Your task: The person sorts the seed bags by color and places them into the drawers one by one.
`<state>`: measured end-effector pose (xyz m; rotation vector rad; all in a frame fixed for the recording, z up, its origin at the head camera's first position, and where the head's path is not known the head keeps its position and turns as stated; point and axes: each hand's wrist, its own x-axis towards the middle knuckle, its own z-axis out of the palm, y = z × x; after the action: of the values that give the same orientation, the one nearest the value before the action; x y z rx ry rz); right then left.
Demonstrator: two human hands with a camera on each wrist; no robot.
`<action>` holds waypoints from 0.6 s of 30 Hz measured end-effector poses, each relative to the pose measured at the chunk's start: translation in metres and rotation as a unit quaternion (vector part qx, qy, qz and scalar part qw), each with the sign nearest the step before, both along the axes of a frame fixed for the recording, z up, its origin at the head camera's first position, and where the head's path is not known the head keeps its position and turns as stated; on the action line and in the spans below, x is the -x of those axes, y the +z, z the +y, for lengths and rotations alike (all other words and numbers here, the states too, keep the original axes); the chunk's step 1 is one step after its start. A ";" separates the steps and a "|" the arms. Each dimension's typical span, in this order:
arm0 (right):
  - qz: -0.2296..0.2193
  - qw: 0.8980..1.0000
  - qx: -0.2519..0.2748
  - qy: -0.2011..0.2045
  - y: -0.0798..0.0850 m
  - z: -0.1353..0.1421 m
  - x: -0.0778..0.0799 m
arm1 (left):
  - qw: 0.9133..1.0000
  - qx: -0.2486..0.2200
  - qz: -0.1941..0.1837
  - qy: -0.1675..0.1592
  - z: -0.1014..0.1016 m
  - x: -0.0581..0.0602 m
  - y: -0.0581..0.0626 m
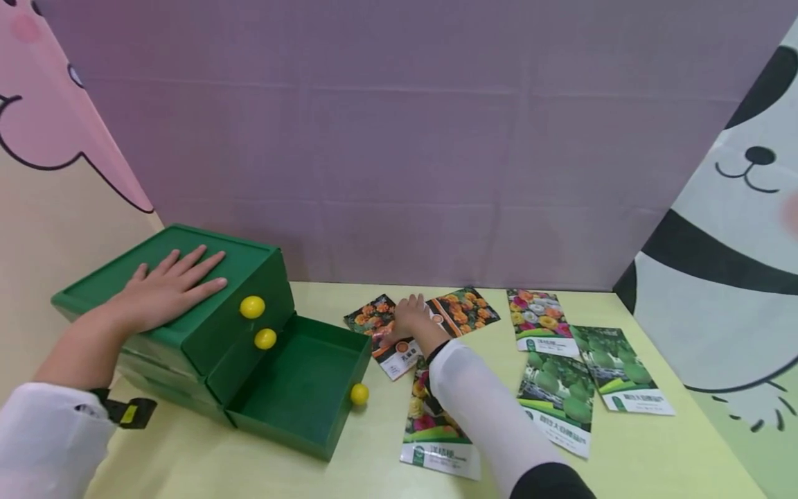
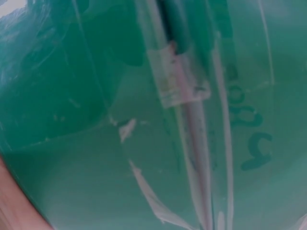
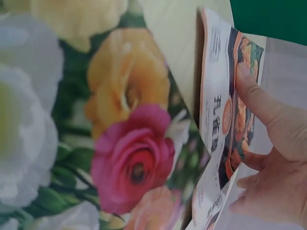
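Note:
My left hand (image 1: 168, 287) rests flat on top of a green drawer box (image 1: 243, 248), fingers spread. The box has yellow knobs (image 1: 252, 307), and its lower drawer (image 1: 293, 388) is pulled out. At the middle of the table my right hand (image 1: 411, 324) touches a seed packet with orange flowers (image 1: 399, 360). In the right wrist view its thumb (image 3: 247, 79) lies on that packet, apart from the bent fingers. A second orange-flower packet (image 1: 464, 312) lies just right of the hand. Below the right forearm is a mixed-flower packet (image 1: 439, 454), partly covered by the sleeve.
On the right lie another mixed-flower packet (image 1: 541, 319) and two green-fruit packets, one nearer (image 1: 561, 395) and one farther right (image 1: 623, 371). A purple-grey cloth (image 1: 399, 152) hangs behind the table. The pulled-out drawer juts toward the middle.

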<state>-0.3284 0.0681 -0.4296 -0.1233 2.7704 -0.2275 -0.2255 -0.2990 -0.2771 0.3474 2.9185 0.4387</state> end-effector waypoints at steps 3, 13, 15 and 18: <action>0.030 0.999 -0.018 0.008 -0.002 -0.003 0.002 | 1.000 -0.003 -0.001 0.000 0.000 -0.001 0.000; 0.078 0.992 0.097 -0.017 0.008 -0.004 -0.006 | 1.000 0.001 0.001 -0.002 0.001 0.000 0.000; 0.063 0.991 0.113 -0.025 0.012 -0.002 -0.008 | 1.000 0.000 0.000 -0.001 0.001 0.000 0.000; 0.069 0.991 0.118 -0.012 0.016 0.005 -0.006 | 1.000 -0.001 -0.001 0.000 0.000 0.000 -0.001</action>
<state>-0.3220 0.0734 -0.4132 -0.1703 2.8737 -0.5732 -0.2251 -0.2990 -0.2778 0.3481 2.9163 0.4421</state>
